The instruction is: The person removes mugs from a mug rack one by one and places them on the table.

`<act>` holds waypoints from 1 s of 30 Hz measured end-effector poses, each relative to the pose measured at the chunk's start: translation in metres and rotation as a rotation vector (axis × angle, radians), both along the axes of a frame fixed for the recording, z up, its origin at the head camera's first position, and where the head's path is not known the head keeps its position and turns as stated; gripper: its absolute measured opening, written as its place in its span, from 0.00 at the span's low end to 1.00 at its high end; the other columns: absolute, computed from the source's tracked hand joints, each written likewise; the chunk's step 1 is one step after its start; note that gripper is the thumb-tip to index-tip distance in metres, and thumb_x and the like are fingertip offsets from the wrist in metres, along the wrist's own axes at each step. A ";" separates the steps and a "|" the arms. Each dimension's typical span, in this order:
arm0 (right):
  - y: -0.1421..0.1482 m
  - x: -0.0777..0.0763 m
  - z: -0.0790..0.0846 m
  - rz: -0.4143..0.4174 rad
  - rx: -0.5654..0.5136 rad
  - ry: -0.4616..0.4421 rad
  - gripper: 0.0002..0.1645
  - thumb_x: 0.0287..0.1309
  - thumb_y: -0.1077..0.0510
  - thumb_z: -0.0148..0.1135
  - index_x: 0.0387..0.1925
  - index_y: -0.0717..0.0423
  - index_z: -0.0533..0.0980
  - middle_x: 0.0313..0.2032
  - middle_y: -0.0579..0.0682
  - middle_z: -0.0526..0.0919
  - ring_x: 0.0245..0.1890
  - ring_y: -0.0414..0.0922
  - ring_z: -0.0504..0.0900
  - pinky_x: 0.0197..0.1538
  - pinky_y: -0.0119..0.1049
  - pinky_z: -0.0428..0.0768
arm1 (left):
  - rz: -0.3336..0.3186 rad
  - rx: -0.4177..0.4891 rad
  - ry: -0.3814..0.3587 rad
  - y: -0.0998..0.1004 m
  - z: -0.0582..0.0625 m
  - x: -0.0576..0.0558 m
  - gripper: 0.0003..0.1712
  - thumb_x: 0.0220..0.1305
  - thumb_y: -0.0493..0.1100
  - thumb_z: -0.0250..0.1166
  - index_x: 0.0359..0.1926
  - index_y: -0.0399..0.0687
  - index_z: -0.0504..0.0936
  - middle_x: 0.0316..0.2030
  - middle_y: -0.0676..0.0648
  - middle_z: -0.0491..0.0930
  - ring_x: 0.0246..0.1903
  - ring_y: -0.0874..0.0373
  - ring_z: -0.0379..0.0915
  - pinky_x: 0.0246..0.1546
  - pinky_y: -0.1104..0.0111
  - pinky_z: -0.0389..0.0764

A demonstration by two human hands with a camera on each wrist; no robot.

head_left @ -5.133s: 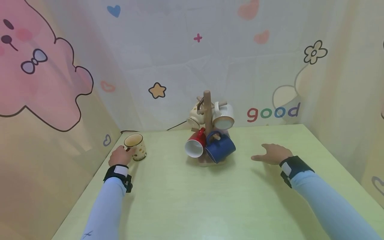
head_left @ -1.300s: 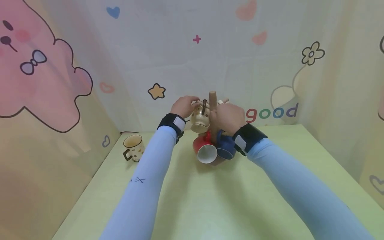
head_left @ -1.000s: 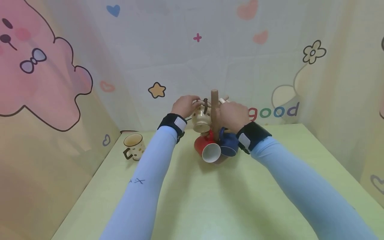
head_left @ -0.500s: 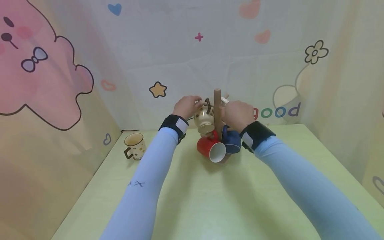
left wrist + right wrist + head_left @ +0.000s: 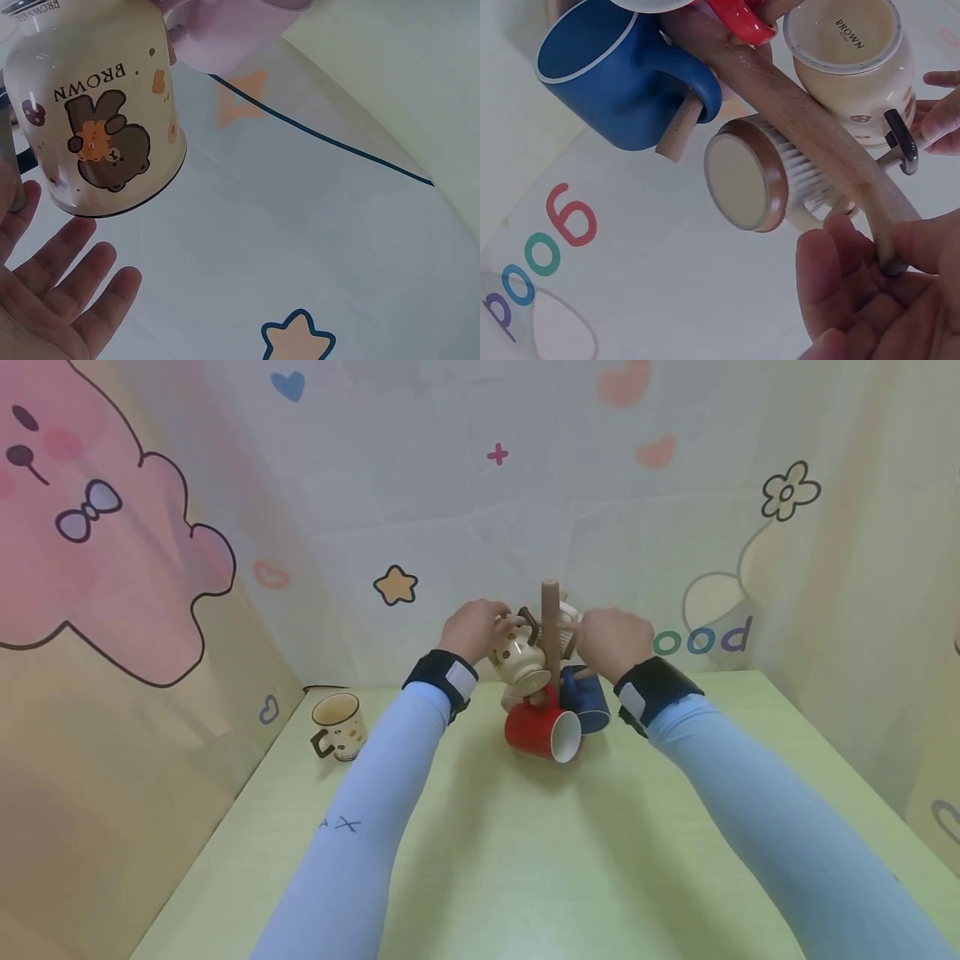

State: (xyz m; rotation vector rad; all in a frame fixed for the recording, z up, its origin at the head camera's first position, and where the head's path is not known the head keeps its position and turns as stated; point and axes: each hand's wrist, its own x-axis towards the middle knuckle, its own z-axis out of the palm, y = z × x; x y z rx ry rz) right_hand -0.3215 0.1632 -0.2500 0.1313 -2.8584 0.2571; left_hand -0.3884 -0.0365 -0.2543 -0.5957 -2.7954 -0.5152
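A wooden mug tree (image 5: 551,618) stands at the table's back, hung with several mugs. My left hand (image 5: 472,631) pinches the end of an upper peg that carries a cream bear-print mug (image 5: 105,112), its other fingers spread beside the mug's rim. On the other side, my right hand (image 5: 617,642) holds a bare stretch of another upper peg (image 5: 889,259) between thumb and curled fingers. Below hang a red mug (image 5: 531,732), its white mouth facing right, and a blue mug (image 5: 600,82). Behind the post is a white ribbed mug (image 5: 742,176); a pink mug (image 5: 232,37) is mostly hidden.
A cream spotted mug (image 5: 340,727) with a brown handle stands upright at the table's back left. The pale green table (image 5: 495,877) meets a printed cloth backdrop (image 5: 450,510) behind the tree and at both sides.
Earlier my left hand was at the standing mug and my right hovered apart; both went to the tree. The tree has turned, its front mugs swinging right and the white mug going behind the post.
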 end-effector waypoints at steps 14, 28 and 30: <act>0.014 -0.011 -0.002 0.001 -0.069 -0.021 0.25 0.77 0.48 0.43 0.53 0.62 0.77 0.30 0.58 0.81 0.34 0.57 0.79 0.38 0.56 0.78 | -0.033 -0.069 0.055 0.002 0.001 0.002 0.18 0.75 0.50 0.56 0.55 0.47 0.83 0.45 0.46 0.81 0.45 0.54 0.75 0.45 0.65 0.78; 0.024 -0.024 -0.003 0.014 -0.147 -0.095 0.25 0.78 0.48 0.40 0.61 0.59 0.71 0.42 0.62 0.82 0.31 0.55 0.80 0.33 0.50 0.79 | -0.035 -0.138 0.133 0.008 0.002 0.007 0.15 0.74 0.50 0.58 0.48 0.47 0.85 0.39 0.47 0.78 0.40 0.54 0.70 0.38 0.67 0.75; 0.026 -0.025 -0.003 0.016 -0.163 -0.104 0.24 0.78 0.48 0.40 0.61 0.58 0.71 0.39 0.61 0.82 0.26 0.54 0.80 0.30 0.47 0.78 | -0.034 -0.145 0.141 0.009 0.001 0.007 0.15 0.74 0.50 0.58 0.47 0.47 0.86 0.39 0.48 0.77 0.40 0.54 0.70 0.38 0.67 0.75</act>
